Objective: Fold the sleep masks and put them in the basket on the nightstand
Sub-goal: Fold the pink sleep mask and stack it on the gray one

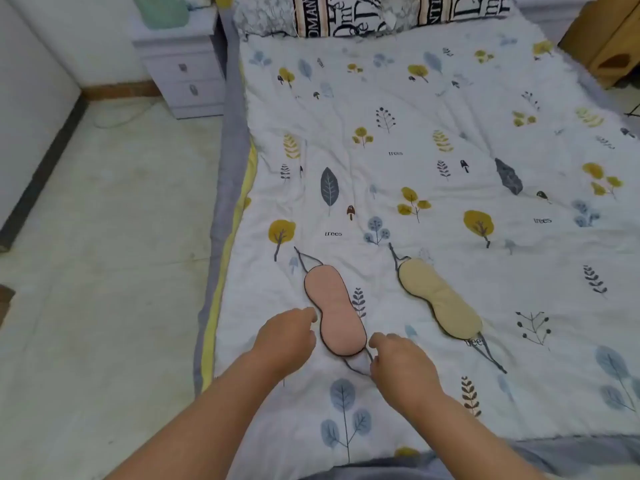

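Observation:
A pink sleep mask lies flat on the patterned quilt, its dark strap trailing out at both ends. A beige sleep mask lies flat about a hand's width to its right. My left hand hovers at the pink mask's left edge with fingers curled and apart, holding nothing. At the near end of the pink mask, my right hand has its fingertips at the strap; whether it pinches the strap is unclear. A green basket stands on the white nightstand at the far left of the bed.
Pillows lie across the head of the bed. A pale tiled floor runs along the bed's left side up to the nightstand. A cardboard box stands at the far right. A white wall borders the floor on the left.

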A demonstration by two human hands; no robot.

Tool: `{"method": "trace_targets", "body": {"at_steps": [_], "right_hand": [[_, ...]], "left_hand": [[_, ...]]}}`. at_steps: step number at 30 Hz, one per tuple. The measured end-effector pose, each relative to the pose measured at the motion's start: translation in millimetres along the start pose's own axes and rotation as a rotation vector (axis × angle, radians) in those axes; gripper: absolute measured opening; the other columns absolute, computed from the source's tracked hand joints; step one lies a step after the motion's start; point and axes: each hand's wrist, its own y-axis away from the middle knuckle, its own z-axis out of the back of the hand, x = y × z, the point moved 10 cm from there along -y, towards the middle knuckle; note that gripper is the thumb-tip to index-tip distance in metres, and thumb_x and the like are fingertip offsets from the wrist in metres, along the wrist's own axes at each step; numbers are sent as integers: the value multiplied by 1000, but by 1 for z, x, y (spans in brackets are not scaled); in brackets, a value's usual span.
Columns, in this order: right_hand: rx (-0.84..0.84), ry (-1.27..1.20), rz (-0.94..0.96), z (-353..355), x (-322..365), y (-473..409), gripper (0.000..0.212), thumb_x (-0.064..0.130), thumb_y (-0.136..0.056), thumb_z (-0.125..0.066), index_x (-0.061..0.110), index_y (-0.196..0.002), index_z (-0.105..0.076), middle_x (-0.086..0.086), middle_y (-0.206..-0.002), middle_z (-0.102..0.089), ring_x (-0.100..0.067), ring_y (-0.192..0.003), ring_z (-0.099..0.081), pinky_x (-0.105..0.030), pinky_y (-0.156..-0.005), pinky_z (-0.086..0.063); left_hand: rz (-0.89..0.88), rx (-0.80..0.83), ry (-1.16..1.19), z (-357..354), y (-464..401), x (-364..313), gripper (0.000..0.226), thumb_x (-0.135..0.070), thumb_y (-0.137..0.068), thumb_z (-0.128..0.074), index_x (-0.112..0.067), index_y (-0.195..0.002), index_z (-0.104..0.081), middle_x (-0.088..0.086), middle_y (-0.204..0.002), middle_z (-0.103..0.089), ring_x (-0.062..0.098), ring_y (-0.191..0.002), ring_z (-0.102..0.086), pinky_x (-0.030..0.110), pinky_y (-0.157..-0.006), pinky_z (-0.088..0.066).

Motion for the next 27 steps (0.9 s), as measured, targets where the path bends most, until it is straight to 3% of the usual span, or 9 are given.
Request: {"method": "trace_targets", "body": {"at_steps": [6, 8, 10, 12, 15, 19, 24, 27], "right_hand": [[-2, -65, -86, -38, -10, -34, 16, 7, -86, -40, 17, -96, -47, -6, -96, -54, -22, -80, -42, -28, -63, -29], [-13, -93, -105, -50, -15, -45, 15, 8, -87, -38, 19, -95, -44, -6, -95, -50, -23, -83, -44, -28, -63, -30], [-22, -124, -117, -65, -19, -57, 24, 11, -88, -38, 16, -109, -49, -6, -106, -54, -24, -95, -51, -27, -66, -32], [-14, -143, -133, -80, -23, -66, 27, 13, -90, -37, 14, -113, -50, -6, -110, -54, -23, -101, -51, -28, -67, -32], [-18, -157, -157, -98, -30, -75, 23, 17, -91, -37, 13, -109, -51, -4, -100, -51, -23, -99, -51, -28, -66, -30], [-53, -206, -247, -113, -45, -83, 26, 30, -94, -37, 15, -102, -56, -5, -106, -57, -23, -98, -54, -27, -65, -33], [-13, -222, -310, -125, -52, -89, 38, 42, -92, -38, 14, -85, -62, -8, -94, -59, -24, -84, -55, -27, -61, -33], [-29, -404, -391, -129, -57, -93, 35, 40, -86, -46, 14, -62, -50, -13, -80, -58, -25, -69, -49, -28, -57, -34]], "left_hand": [[7, -19, -2, -29, -47, 9, 32, -14, -88, -35, -13, -116, -51, 9, -113, -61, 28, -96, -59, 37, -79, -46], [15, -36, -12, -37, -64, 12, 30, -13, -88, -35, -11, -114, -51, 10, -111, -60, 28, -94, -58, 37, -77, -46], [6, -46, -37, -46, -81, 14, 30, -12, -88, -35, -11, -114, -50, 11, -114, -58, 29, -94, -57, 37, -76, -46], [-13, -54, -71, -56, -97, 14, 34, -12, -88, -36, -11, -121, -46, 10, -121, -54, 28, -101, -55, 38, -81, -47], [-15, -73, -144, -69, -121, 16, 37, -12, -89, -37, -11, -126, -42, 11, -128, -47, 29, -109, -48, 38, -84, -45], [16, -152, -173, -78, -149, 24, 40, -11, -86, -40, -7, -126, -37, 14, -135, -39, 32, -112, -43, 40, -87, -41], [117, -237, -124, -81, -175, 48, 51, -17, -94, -30, -12, -143, -19, 16, -156, -13, 33, -141, -16, 41, -110, -24], [151, -269, -69, -80, -181, 55, 50, -17, -94, -32, -13, -142, -23, 17, -144, -37, 34, -130, -34, 40, -102, -32]]}}
